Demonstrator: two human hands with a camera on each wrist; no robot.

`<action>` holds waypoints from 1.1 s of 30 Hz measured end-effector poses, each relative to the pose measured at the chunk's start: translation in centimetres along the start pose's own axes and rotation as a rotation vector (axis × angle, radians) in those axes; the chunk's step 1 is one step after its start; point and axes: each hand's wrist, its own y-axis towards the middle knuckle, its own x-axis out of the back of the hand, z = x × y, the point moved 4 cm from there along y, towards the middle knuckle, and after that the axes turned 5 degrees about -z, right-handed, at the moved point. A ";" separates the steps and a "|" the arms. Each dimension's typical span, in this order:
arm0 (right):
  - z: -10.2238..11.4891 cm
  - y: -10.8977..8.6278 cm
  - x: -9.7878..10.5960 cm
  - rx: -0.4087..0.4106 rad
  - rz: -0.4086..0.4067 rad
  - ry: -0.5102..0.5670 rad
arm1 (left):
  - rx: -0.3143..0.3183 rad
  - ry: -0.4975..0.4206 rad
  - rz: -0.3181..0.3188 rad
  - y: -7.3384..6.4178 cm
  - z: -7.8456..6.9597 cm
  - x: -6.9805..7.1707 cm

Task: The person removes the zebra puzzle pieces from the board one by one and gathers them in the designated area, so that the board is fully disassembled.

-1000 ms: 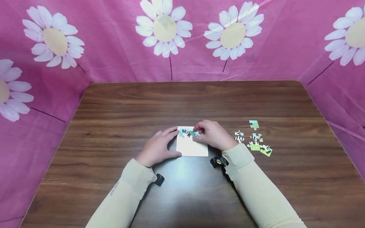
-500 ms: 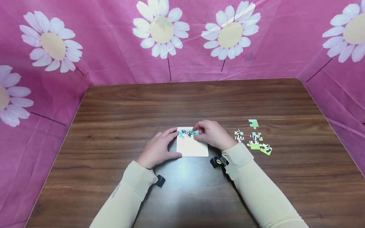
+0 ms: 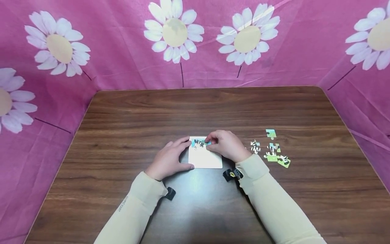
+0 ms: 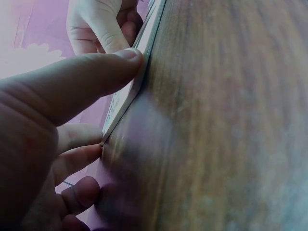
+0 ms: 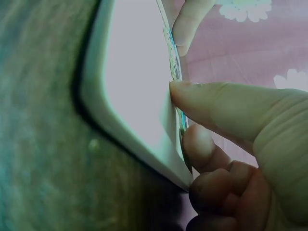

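1. Puzzle board [image 3: 204,158] lies flat on the surface [image 3: 182,113], in front of the person. Its near part is plain white.
2. Left grip [image 3: 169,156] is at the board's left side. Its thumb and fingers are spread along the edge, not curled round it. I think this stops the board from sliding.
3. Right grip [image 3: 226,145] pinches a small picture piece [image 3: 208,143] with thumb and finger, beside the zebra picture [image 3: 198,143] at the board's far edge. The step looks like fitting this piece into the top row.
4. Next, I'd say, it needs lining up, then a gentle push flat.
5. Loose pieces [image 3: 272,157] lie to the right, well apart from the board. One blue and green piece [image 3: 271,133] is farthest back.
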 end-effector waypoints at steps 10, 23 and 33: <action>0.2 -0.1 0.2 0.000 0.010 0.014 | 0.000 -0.014 -0.004 -0.3 -0.2 0.1; 0.0 -1.3 1.2 0.078 -0.002 0.129 | -0.015 -0.016 -0.001 0.1 -0.4 0.4; -1.2 -2.2 2.8 0.081 -0.054 0.133 | -0.005 -0.018 -0.008 -0.1 -0.3 0.5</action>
